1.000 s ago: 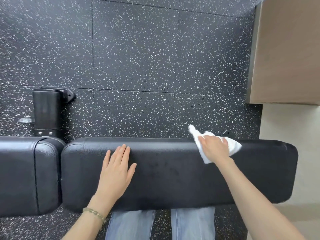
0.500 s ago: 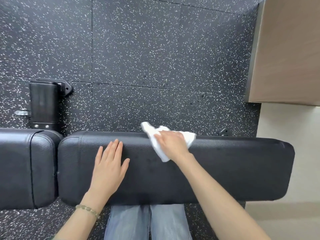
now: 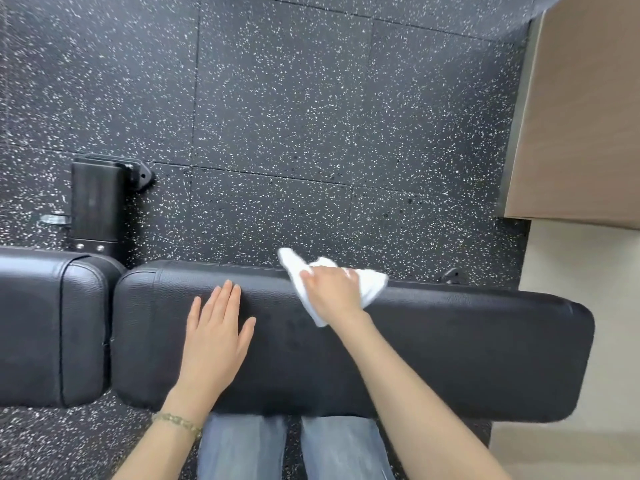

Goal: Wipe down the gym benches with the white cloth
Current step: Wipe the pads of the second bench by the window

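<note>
One bench [image 3: 467, 341] under wiping, judged part done: right hand [image 3: 334, 292] grips the white cloth [image 3: 372, 287] at its 12 o'clock edge, left hand [image 3: 214, 334] flat, fingers together, at the cloth's 8 o'clock; neighbouring pad [image 3: 41, 323] apparently outstanding.

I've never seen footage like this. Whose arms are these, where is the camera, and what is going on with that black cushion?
There is no machine here. A person wears a wide-angle camera on the head, so you look down along their own arms. The left hand lies flat, fingers straight, on the long black bench pad. The right hand holds a bunched white cloth against the pad's far edge, to wipe it. A second pad sits to the left, with a black frame post beyond it. Below the long pad you see the person's jeans, and underneath everything is a speckled rubber floor.
</note>
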The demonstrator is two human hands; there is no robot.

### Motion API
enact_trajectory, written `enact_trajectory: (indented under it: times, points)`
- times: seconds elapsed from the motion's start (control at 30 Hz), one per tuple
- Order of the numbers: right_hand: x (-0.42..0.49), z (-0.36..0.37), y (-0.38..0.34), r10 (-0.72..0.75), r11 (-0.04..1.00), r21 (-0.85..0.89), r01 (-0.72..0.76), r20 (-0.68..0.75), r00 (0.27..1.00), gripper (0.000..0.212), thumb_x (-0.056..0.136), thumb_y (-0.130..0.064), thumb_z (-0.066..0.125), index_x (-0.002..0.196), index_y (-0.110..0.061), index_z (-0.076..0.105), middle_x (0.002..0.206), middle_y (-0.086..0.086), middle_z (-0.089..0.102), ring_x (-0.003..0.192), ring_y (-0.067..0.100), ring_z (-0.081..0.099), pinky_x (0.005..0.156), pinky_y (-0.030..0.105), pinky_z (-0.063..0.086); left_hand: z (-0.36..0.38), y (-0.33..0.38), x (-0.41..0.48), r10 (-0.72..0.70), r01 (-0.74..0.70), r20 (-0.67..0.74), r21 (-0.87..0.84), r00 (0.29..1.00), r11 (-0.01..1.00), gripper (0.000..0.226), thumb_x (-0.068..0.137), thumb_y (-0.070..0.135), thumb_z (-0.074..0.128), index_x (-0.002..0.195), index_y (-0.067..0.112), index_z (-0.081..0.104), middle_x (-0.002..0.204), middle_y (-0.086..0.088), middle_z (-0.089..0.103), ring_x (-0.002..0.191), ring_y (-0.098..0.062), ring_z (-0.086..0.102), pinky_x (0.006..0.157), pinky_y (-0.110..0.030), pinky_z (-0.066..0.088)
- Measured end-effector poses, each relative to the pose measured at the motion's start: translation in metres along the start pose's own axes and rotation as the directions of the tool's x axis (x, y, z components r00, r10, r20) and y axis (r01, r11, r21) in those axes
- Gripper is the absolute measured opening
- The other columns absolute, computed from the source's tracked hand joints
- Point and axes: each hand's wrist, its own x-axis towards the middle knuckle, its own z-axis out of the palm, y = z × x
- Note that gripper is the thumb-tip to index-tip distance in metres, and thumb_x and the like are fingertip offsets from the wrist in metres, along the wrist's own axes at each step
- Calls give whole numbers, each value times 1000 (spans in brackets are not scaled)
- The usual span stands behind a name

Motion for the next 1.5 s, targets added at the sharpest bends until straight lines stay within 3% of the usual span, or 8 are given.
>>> enact_trajectory:
  times: [0.13, 0.23, 0.33, 0.53, 0.93, 1.07, 1.33, 1.5]
  points:
    - [0, -4, -39, -46, 993, 108, 40, 51, 998, 39, 101, -39, 26, 120, -23, 56, 117, 2, 61, 113, 26, 52, 97, 44, 29, 1, -8, -1, 14, -14, -14, 4, 1000, 1000, 61, 91, 42, 30, 133, 2, 49, 141, -15, 46, 131, -29, 42, 110, -45, 17]
    - [-17, -31, -8, -194, 981, -13, 194, -48, 980, 46, 84, -16, 45, 129, -28, 38, 90, 2, 62, 78, 27, 57, 74, 43, 48, 1, -21, -4, -1, 1, -11, -4, 1000, 1000, 62, 91, 43, 29, 135, 3, 47, 142, -14, 44, 132, -29, 40, 111, -44, 16]
    - [-36, -48, 37, -50, 995, -82, 47, -33, 998, 83, 66, -6, 46, 140, -32, 19, 76, -1, 55, 57, 25, 43, 54, 34, 46, -1, -38, -5, -3, 3, -17, -30, 1000, 1000, 62, 91, 44, 28, 135, 4, 46, 143, -14, 44, 132, -29, 39, 111, -45, 17]
    - [-17, -7, 69, 389, 917, -79, -390, -26, 921, 45, 95, -35, 22, 90, -19, 63, 96, 5, 66, 90, 27, 57, 90, 42, 35, -10, -85, -1, 42, -42, -13, -26, 999, 999, 62, 91, 43, 29, 136, 4, 46, 143, -14, 43, 133, -29, 38, 112, -46, 18]
    - [56, 23, -237, -56, 998, 34, 54, 56, 997, 43, 101, -36, 27, 114, -15, 62, 115, 11, 64, 108, 30, 57, 91, 41, 37, -24, -180, -3, 226, -229, 56, 50, 973, 972, 62, 90, 41, 33, 135, 1, 47, 142, -12, 46, 128, -24, 47, 109, -48, 26]
    - [54, 22, -215, -100, 992, 90, 89, 130, 986, 47, 100, -44, 22, 118, -24, 60, 116, 5, 65, 105, 28, 59, 87, 40, 40, -23, -194, -5, 292, -296, 57, 60, 955, 953, 62, 90, 40, 33, 136, 0, 46, 143, -12, 44, 127, -25, 47, 108, -48, 27]
    - [15, -15, -106, 388, 922, -47, -385, 126, 913, 40, 102, -33, 28, 108, -13, 62, 111, 14, 64, 100, 31, 58, 88, 40, 38, -22, -204, -2, 356, -357, 28, 21, 934, 934, 61, 93, 40, 31, 136, 1, 45, 144, -12, 43, 128, -24, 47, 108, -47, 26]
    - [43, 7, -198, 172, 985, 13, -174, 103, 980, 39, 101, -35, 27, 97, -17, 61, 104, 9, 66, 96, 28, 58, 85, 39, 35, -23, -215, -2, 347, -347, 19, 0, 938, 938, 60, 93, 41, 33, 138, 2, 43, 145, -11, 42, 132, -24, 42, 109, -47, 26]
